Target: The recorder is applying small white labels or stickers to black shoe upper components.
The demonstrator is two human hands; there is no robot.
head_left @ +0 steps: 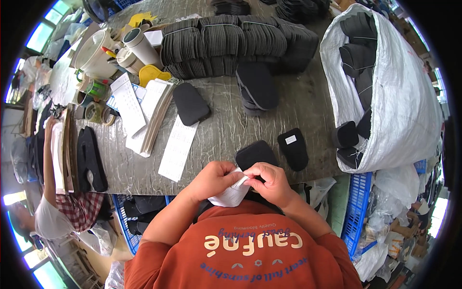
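Both hands met just above the near edge of the grey, mottled worktable (pixel 269 111), pinched together on a white sheet of sticker paper (pixel 232 193) that sagged limp below them. The left hand (pixel 215 177) curled its fingers under the sheet, and the right hand (pixel 272 179) closed thumb and forefinger on its upper corner, as if peeling a label free, though the fingertips hid the exact hold. Judging by the layout, the work looked partly done: one black foam insole piece (pixel 294 148) just beyond the hands already bore a small white label, while a second black foam piece (pixel 256 154) right in front of the hands showed none. Far more seemed left, since banded stacks of dark, ribbed insoles (pixel 226 43) lined the far side of the table and a white woven sack (pixel 394 96) at the right held further bundles. The foam looked soft, matte and rounded at the toe; loose white paper forms (pixel 159 115) lay flat at the left
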